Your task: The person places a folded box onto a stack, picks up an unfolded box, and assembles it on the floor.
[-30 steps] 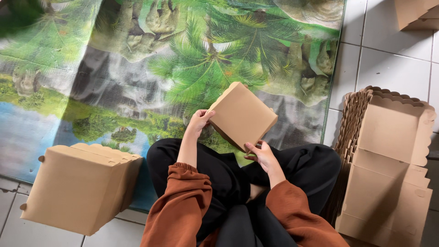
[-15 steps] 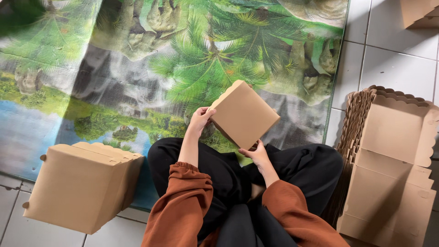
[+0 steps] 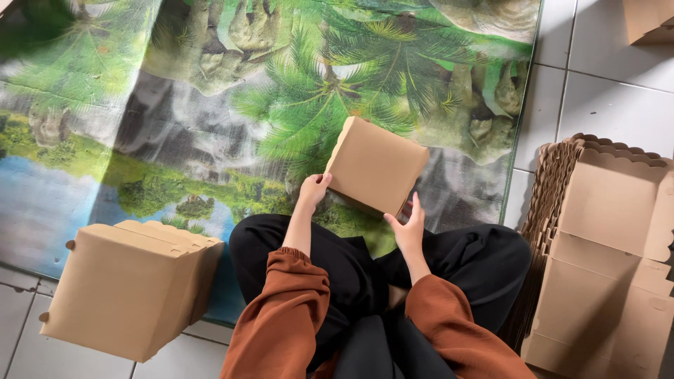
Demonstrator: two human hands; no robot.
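In the head view, a person sits cross-legged on the floor, and both hands hold a small brown box (image 3: 376,164) up in front of the knees, tilted so one broad face turns toward the camera. The left hand (image 3: 313,189) grips the box's lower left corner, its fingers (image 3: 322,180) curled onto the edge; the right hand (image 3: 407,224) supports the lower right edge from beneath, fingers (image 3: 415,205) spread flat and pressing upward against the cardboard. Neither hand is clenched into a fist; both are closed on the box itself, one at each side, which likely keeps the light carton steady and lets it be turned between the fingers. Beyond the fingers lies a mat (image 3: 210,105) printed with palms, rocks and water, spread over pale floor tiles (image 3: 604,98). Down and to the left of the left fingers, well apart, a folded box (image 3: 133,288) with a scalloped rim rests on its side, half on the mat edge and half on the tiles. To the right of the right fingers, also well apart, a stack of flat cartons (image 3: 604,260) leans upright, its wavy edges lined up, within easy reach of that arm. Another piece of cardboard (image 3: 649,17) shows at the top right corner. Rust-coloured sleeves (image 3: 281,316) cover both forearms.
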